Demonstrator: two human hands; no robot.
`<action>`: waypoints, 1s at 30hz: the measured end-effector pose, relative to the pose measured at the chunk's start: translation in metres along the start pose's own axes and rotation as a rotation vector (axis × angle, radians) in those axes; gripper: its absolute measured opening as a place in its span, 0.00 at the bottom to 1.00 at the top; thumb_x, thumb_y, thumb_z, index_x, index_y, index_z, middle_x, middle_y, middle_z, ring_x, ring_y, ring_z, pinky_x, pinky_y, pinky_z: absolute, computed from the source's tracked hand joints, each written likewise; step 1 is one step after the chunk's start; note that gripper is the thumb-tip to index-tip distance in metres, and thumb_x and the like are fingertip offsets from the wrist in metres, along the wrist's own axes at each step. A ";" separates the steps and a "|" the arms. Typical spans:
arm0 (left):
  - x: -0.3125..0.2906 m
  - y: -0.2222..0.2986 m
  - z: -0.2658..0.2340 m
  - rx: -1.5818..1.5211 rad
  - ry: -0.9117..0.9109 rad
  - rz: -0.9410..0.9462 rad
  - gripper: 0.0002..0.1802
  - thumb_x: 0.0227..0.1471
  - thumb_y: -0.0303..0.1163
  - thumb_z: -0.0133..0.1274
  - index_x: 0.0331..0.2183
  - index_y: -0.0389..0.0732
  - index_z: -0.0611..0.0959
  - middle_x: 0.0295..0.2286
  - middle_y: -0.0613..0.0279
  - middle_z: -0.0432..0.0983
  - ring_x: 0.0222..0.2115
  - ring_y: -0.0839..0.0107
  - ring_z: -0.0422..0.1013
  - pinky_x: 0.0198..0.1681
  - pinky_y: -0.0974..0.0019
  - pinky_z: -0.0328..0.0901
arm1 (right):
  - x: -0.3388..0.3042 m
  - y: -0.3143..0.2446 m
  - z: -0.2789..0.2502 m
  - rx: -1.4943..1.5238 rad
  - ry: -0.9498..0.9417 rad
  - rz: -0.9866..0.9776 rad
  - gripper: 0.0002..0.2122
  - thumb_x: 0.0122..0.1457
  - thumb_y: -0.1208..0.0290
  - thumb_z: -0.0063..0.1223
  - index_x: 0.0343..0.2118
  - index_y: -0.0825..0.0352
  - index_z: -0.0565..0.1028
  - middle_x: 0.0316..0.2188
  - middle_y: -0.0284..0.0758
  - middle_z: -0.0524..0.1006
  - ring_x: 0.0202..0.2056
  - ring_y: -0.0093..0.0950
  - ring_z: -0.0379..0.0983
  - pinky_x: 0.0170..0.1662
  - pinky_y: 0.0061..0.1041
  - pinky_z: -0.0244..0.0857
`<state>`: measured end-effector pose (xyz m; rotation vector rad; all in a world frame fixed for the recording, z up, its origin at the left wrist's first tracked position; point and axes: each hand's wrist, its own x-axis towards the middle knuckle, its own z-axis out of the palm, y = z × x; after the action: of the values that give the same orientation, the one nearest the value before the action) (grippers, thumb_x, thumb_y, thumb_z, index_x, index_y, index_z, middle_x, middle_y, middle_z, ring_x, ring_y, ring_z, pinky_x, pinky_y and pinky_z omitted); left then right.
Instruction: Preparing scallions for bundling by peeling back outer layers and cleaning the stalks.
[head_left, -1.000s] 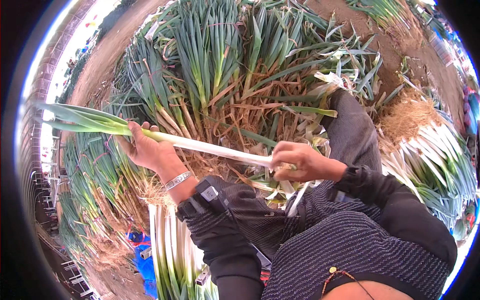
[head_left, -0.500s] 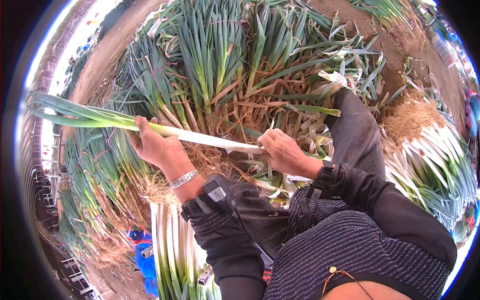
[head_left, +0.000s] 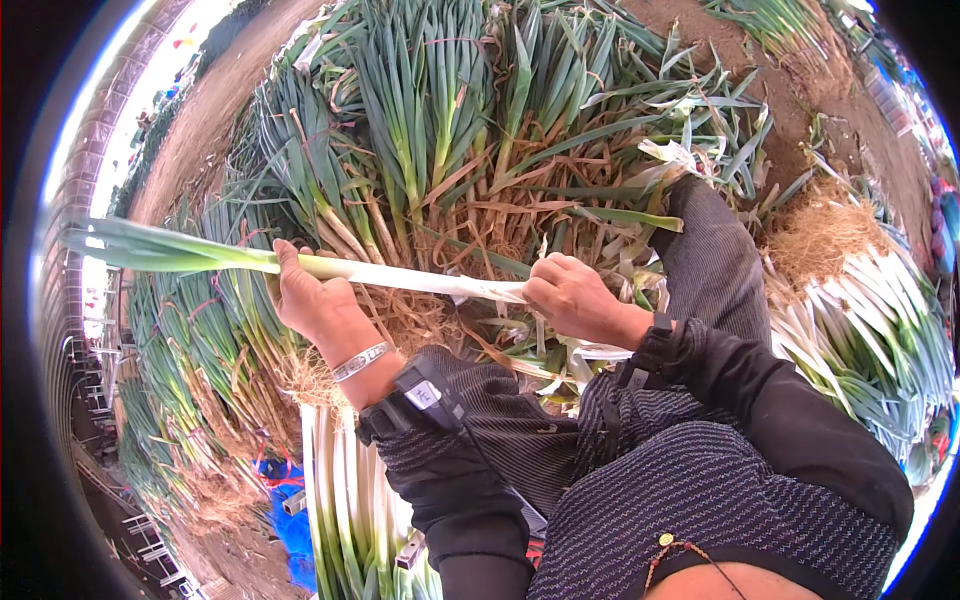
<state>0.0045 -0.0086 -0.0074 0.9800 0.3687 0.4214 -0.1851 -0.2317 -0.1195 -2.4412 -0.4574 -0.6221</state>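
A long green onion (head_left: 400, 277) lies almost level across both my hands, its green leaves out to the left and its white stalk to the right. My left hand (head_left: 315, 300) is closed round it where green turns to white. At the root end, my right hand (head_left: 578, 302) is pinched on the stalk; its fingertips hide the very end. A thin edge of pale skin stands loose on the stalk just left of my right fingers. The leaf tips are blurred.
Untrimmed green onions (head_left: 400, 110) with dry brown leaves are heaped in front. Cleaned white-stalked onions (head_left: 850, 320) lie at the right, and more (head_left: 345, 490) stand at the lower left. Tied bundles (head_left: 190, 350) line the left. Loose peelings (head_left: 690, 155) lie near my knee (head_left: 710, 250).
The leafy end of the green onion has dipped, so the stalk is nearer level. A loose edge of skin now shows beside my right fingers. Both hands keep their hold.
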 end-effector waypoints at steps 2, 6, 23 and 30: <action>0.010 0.000 -0.008 0.022 0.039 -0.142 0.13 0.52 0.30 0.60 0.38 0.35 0.76 0.25 0.65 0.68 0.25 0.70 0.67 0.25 0.63 0.67 | 0.000 0.006 -0.010 -0.011 0.023 -0.025 0.07 0.45 0.75 0.55 0.29 0.65 0.71 0.27 0.35 0.68 0.33 0.35 0.67 0.37 0.32 0.65; 0.012 -0.001 -0.024 -0.072 -0.106 -0.295 0.16 0.54 0.28 0.57 0.42 0.32 0.71 0.29 0.56 0.69 0.30 0.64 0.69 0.34 0.59 0.72 | 0.003 0.015 -0.032 0.010 0.111 -0.020 0.08 0.46 0.76 0.56 0.28 0.64 0.69 0.27 0.34 0.66 0.31 0.35 0.66 0.36 0.31 0.65; -0.027 0.006 -0.027 0.821 -0.467 0.164 0.27 0.49 0.15 0.37 0.54 0.25 0.68 0.38 0.60 0.73 0.35 0.77 0.72 0.33 0.80 0.65 | 0.024 -0.024 -0.079 0.800 0.295 -0.025 0.08 0.59 0.80 0.51 0.37 0.65 0.64 0.37 0.34 0.72 0.34 0.26 0.71 0.39 0.24 0.66; -0.005 -0.003 -0.039 0.583 -0.390 0.095 0.24 0.49 0.15 0.38 0.51 0.26 0.71 0.36 0.60 0.73 0.33 0.78 0.71 0.32 0.81 0.64 | 0.015 -0.027 -0.099 1.308 0.216 0.508 0.06 0.65 0.74 0.47 0.40 0.64 0.62 0.30 0.24 0.64 0.27 0.10 0.60 0.29 0.14 0.57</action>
<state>-0.0180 0.0148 -0.0293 1.6205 0.0850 0.1976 -0.2172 -0.2680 -0.0274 -1.1371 -0.0591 -0.2065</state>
